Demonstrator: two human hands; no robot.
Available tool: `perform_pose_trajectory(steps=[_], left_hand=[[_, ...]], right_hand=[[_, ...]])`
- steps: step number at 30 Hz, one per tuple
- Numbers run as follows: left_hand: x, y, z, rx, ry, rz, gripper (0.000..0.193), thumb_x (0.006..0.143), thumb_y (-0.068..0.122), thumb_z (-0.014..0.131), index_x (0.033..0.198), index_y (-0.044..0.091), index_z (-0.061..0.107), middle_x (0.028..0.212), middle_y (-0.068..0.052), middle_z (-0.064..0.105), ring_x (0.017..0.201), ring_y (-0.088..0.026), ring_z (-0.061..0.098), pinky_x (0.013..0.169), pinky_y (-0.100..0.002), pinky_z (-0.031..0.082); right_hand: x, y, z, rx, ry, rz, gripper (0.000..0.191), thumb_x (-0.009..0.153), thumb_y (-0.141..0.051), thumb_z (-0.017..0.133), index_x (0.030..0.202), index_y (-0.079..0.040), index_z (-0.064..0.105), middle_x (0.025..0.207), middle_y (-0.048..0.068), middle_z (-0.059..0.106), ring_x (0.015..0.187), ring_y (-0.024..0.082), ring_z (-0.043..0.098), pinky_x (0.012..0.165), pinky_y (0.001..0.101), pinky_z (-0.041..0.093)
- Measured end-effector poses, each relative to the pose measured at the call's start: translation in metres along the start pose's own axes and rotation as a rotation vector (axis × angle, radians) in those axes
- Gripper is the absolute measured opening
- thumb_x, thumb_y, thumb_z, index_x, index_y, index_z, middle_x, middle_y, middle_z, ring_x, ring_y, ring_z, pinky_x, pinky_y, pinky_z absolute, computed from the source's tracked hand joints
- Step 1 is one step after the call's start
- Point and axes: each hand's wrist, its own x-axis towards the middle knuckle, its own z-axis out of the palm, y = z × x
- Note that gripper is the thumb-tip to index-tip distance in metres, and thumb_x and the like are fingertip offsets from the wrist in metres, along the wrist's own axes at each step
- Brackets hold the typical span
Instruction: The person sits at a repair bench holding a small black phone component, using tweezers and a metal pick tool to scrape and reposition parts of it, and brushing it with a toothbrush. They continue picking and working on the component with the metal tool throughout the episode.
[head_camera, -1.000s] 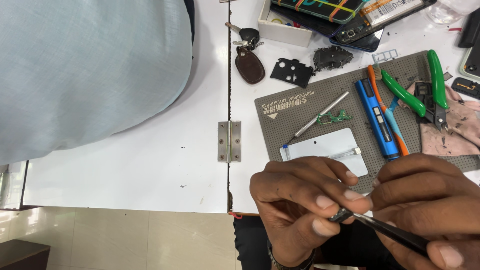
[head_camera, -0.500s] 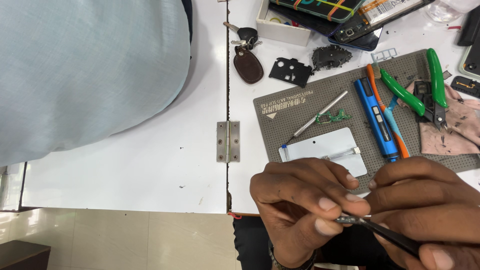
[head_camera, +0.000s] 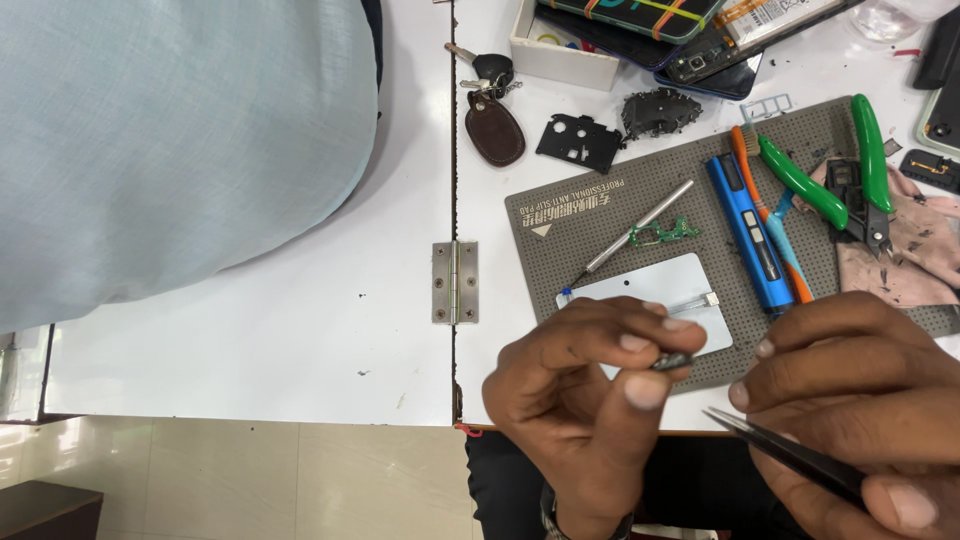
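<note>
White worktop (head_camera: 300, 330) with a metal hinge (head_camera: 455, 282) at its seam fills the view; a grey perforated repair mat (head_camera: 600, 215) sits at 2 o'clock of centre. We pinch a tiny dark metal part (head_camera: 672, 360) between thumb and fingertips of our left hand (head_camera: 585, 400), held in the air just off the near table edge, at 5 o'clock of the frame. Our right hand (head_camera: 860, 400) is pressed together on slim black tweezers (head_camera: 790, 455), whose tips point toward the part but stand apart from it. The part looks light, stiff and small enough to slip or flick away, so we judge a hold across its short sides with gentle pressure is safest; a hard squeeze could bend or shoot it.

On the mat: a silver screwdriver (head_camera: 640, 228), a small green circuit strip (head_camera: 665, 235), a blue pen-shaped tool (head_camera: 748, 232), green-handled cutters (head_camera: 850, 170) and a pale blue rectangular plate (head_camera: 655, 290). At 12 o'clock, a brown leather key fob (head_camera: 494, 128). A pale blue shirt of another person (head_camera: 170, 150) takes the 10 o'clock corner.
</note>
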Motion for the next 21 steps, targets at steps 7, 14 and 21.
perform_pose_trajectory(steps=[7, 14, 21], left_hand=[[0.002, 0.006, 0.013, 0.26, 0.025, 0.148, 0.012, 0.098, 0.014, 0.077, 0.098, 0.006, 0.068, 0.095, -0.015, 0.079, 0.091, -0.022, 0.08, 0.087, -0.034, 0.063], [0.004, 0.004, 0.015, 0.246, 0.011, 0.152, 0.01, 0.1, 0.011, 0.075, 0.1, 0.004, 0.067, 0.097, -0.017, 0.078, 0.095, -0.024, 0.08, 0.088, -0.035, 0.065], [0.004, 0.003, 0.013, 0.298, 0.003, 0.16, 0.01, 0.101, 0.012, 0.074, 0.102, 0.006, 0.066, 0.097, -0.015, 0.079, 0.097, -0.021, 0.08, 0.088, -0.031, 0.062]], right_hand=[[-0.004, 0.043, 0.035, 0.13, 0.411, -0.478, 0.033, 0.105, -0.048, 0.049, 0.126, -0.022, 0.049, 0.084, -0.006, 0.066, 0.066, 0.015, 0.071, 0.07, 0.0424, 0.06], [-0.041, 0.064, 0.038, 0.144, 0.427, -0.432, 0.037, 0.105, -0.049, 0.047, 0.132, -0.023, 0.049, 0.088, -0.005, 0.062, 0.067, 0.014, 0.072, 0.072, 0.0424, 0.061], [-0.019, 0.043, 0.0, 0.08, 0.072, -0.35, 0.032, 0.106, -0.039, 0.052, 0.135, -0.026, 0.05, 0.095, -0.005, 0.066, 0.082, 0.016, 0.077, 0.085, 0.0453, 0.063]])
